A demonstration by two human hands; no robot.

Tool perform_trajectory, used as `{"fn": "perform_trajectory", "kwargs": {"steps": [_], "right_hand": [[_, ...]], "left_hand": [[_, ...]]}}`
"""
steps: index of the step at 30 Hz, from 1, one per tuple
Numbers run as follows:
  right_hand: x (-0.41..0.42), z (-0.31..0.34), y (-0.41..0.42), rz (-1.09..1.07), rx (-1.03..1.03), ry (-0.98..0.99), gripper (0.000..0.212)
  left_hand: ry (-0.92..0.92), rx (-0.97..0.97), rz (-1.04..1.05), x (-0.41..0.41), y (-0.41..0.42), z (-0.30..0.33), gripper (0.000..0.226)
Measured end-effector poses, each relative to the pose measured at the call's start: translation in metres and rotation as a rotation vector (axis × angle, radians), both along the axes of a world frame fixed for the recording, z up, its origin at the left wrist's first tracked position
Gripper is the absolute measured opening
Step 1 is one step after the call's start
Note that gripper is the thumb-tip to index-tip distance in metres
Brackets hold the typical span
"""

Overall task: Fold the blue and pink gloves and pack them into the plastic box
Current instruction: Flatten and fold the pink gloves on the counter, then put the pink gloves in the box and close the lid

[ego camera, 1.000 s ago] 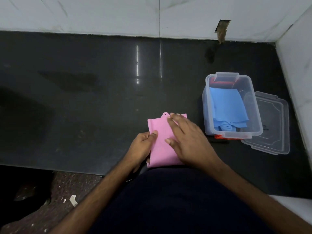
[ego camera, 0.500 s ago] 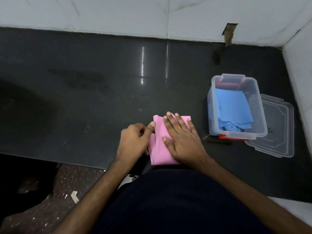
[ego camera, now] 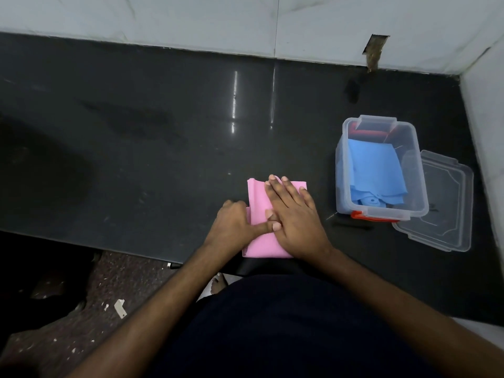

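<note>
**Pink glove being pressed flat near the bench edge, blue glove already boxed**

The left stretch of the dark bench (ego camera: 136, 137) is lying bare, giving plenty of room for sliding or turning things that way. Toward the middle, the left hand (ego camera: 231, 222) is curling at the left edge of the pink glove (ego camera: 257, 203), its thumb pressing onto the fabric while the other fingers are tucking at or under that edge; whether they are truly pinching a layer cannot be told. The right hand (ego camera: 293, 216) is lying flat with fingers straight, pressing the glove down.

The pink glove is looking thin, soft and light, probably a little rubbery, so a fold is likely springing back unless it is being held down. A good place to take hold would be the folded stack as a whole, pinched across its layers at one side. Its near end is sitting right at the front edge of the bench, so it could slip off toward the person.

To the right, well apart from the hands, the plastic box (ego camera: 341, 170) is standing open with the blue glove (ego camera: 373, 170) folded inside, leaving room on top. The lid (ego camera: 441, 211) is lying just beside it, close to the white wall (ego camera: 485, 110), which is limiting reach on that side.
</note>
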State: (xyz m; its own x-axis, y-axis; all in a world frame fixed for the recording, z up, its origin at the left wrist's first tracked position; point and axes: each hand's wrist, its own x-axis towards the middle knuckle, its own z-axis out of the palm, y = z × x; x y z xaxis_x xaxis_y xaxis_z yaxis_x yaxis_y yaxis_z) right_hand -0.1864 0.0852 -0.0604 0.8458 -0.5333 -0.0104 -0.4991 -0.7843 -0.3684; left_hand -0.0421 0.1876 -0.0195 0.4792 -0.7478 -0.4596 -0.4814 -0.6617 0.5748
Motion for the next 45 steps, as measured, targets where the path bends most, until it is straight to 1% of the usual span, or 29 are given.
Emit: {"fn": "perform_trajectory", "kwargs": {"steps": [3,5,8,11,13,14,16,21,23,26,27,29,31,32,33,37,39,43,45], "right_hand": [[-0.003,0.002,-0.008,-0.051,0.167,-0.169,0.050],[-0.006,0.004,-0.011,-0.083,0.298,-0.237,0.049],[-0.011,0.008,-0.014,-0.162,0.538,-0.339,0.047],[-0.013,0.014,-0.019,-0.243,0.713,-0.356,0.044],[-0.015,0.018,-0.020,-0.265,0.736,-0.363,0.042],[-0.015,0.021,-0.020,-0.269,0.726,-0.384,0.042],[-0.017,0.026,-0.017,-0.262,0.677,-0.426,0.040],[-0.018,0.044,-0.005,-0.259,0.571,-0.465,0.049],[-0.019,0.055,0.000,-0.321,0.608,-0.449,0.059],[-0.018,0.082,0.005,-0.518,0.889,-0.433,0.080],[-0.018,0.090,0.006,-0.536,0.993,-0.462,0.080],[-0.019,0.103,0.005,-0.522,1.186,-0.544,0.063],[-0.018,0.117,-0.001,-0.543,1.304,-0.597,0.042],[-0.017,0.124,-0.005,-0.559,1.304,-0.610,0.034],[-0.018,0.130,-0.010,-0.576,1.275,-0.615,0.030],[-0.023,0.144,-0.024,-0.558,1.085,-0.638,0.036],[-0.029,0.147,-0.029,-0.552,1.019,-0.669,0.032],[-0.042,0.151,-0.036,-0.568,0.997,-0.735,0.025],[-0.050,0.151,-0.038,-0.592,0.965,-0.746,0.027]], "left_hand": [[0.049,0.018,-0.002,0.003,-0.008,0.005,0.060],[0.057,0.018,0.032,0.000,-0.010,0.004,0.051],[0.141,-0.015,0.122,-0.004,-0.010,0.001,0.037],[0.261,-0.114,0.204,-0.006,-0.009,0.000,0.029],[0.400,-0.170,0.252,-0.008,-0.007,0.002,0.022],[0.515,-0.192,0.302,-0.009,-0.006,0.005,0.019],[0.740,-0.227,0.410,-0.010,-0.004,0.009,0.024],[0.974,-0.390,0.512,-0.006,0.001,0.027,0.033],[1.035,-0.463,0.533,0.000,0.004,0.039,0.038],[1.099,-0.546,0.519,0.011,0.007,0.056,0.045],[1.115,-0.562,0.503,0.013,0.007,0.060,0.046],[1.144,-0.572,0.465,0.014,0.006,0.068,0.047],[1.165,-0.574,0.421,0.014,0.003,0.072,0.046],[1.165,-0.574,0.403,0.014,0.000,0.074,0.044],[1.160,-0.574,0.387,0.015,-0.003,0.076,0.043],[1.103,-0.562,0.302,0.014,-0.020,0.084,0.037],[1.070,-0.548,0.249,0.013,-0.027,0.086,0.039],[1.033,-0.481,0.200,0.012,-0.040,0.087,0.039],[1.051,-0.439,0.190,0.011,-0.047,0.086,0.034]]}}
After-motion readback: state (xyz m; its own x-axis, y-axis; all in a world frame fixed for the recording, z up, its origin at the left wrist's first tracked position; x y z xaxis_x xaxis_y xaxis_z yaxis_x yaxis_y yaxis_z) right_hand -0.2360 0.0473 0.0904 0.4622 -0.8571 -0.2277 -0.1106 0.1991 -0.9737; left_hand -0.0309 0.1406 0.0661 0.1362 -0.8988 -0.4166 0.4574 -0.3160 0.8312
